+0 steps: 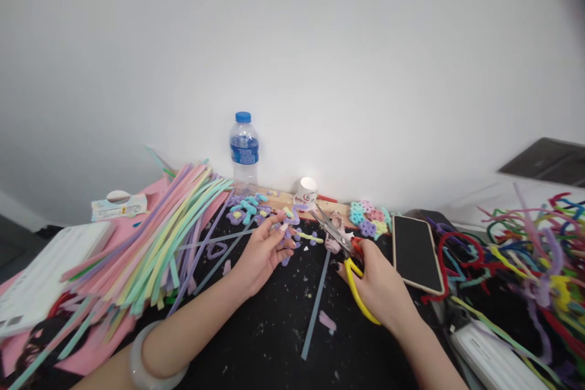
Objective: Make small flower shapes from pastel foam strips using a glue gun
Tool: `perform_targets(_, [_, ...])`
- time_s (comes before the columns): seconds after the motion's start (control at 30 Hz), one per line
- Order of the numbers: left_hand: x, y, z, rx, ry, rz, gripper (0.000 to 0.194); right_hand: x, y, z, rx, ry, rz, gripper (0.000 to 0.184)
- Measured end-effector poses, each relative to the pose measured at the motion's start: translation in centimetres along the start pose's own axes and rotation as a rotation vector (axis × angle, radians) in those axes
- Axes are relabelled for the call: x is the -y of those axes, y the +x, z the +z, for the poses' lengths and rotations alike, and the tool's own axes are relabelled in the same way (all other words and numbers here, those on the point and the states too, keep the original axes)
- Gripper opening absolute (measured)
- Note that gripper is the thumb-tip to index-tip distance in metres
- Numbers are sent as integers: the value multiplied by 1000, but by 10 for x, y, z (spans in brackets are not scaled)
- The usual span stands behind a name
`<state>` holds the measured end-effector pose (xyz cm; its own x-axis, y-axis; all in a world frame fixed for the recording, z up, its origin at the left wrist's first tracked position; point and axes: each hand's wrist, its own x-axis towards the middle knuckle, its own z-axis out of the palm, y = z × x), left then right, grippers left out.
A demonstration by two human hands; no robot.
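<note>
My left hand (262, 250) pinches a small purple foam piece (292, 219) at its fingertips, above the black table (256, 341). My right hand (379, 283) grips yellow-handled scissors (340, 241), whose metal blades are parted and point up-left toward the purple piece. A pale bracelet (146, 365) sits on my left wrist. A grey-blue foam strip (315, 304) lies on the table between my hands, with a small pink scrap (328, 321) beside it.
A fan of pastel foam strips (155, 237) lies at left over pink sheets. Behind stand a water bottle (244, 149), a small white cup (306, 192) and foam flowers (368, 219). A phone (415, 253) and tangled pipe cleaners (525, 250) lie at right.
</note>
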<state>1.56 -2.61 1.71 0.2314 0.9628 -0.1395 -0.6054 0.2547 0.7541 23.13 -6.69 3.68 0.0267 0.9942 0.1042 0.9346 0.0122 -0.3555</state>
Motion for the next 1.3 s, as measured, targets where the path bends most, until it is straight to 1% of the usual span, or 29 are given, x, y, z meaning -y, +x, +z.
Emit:
perform_targets(0.07, [0, -2, 1, 37, 10, -6, 29, 2, -1, -1, 10, -22, 4, 24])
perform_targets(0.17, [1, -5, 5, 88, 86, -6, 27, 6, -2, -1, 23, -31, -15, 23])
perform_targets(0.33, [5, -8, 8, 147, 264, 43, 21, 13, -5, 3, 81, 46, -72, 20])
perform_targets(0.47, [8, -7, 7, 130, 310, 74, 19, 16, -8, 8, 117, 87, -85, 22])
perform_targets(0.63, [8, -7, 5, 97, 356, 27, 20, 19, -10, 10, 134, 78, -88, 23])
perform_targets(1.03, [9, -9, 6, 111, 413, 7, 16, 22, -12, 12, 119, 46, -79, 24])
perform_targets(1.3, [13, -11, 9, 118, 420, -62, 15, 24, -13, 12, 128, 59, -78, 25])
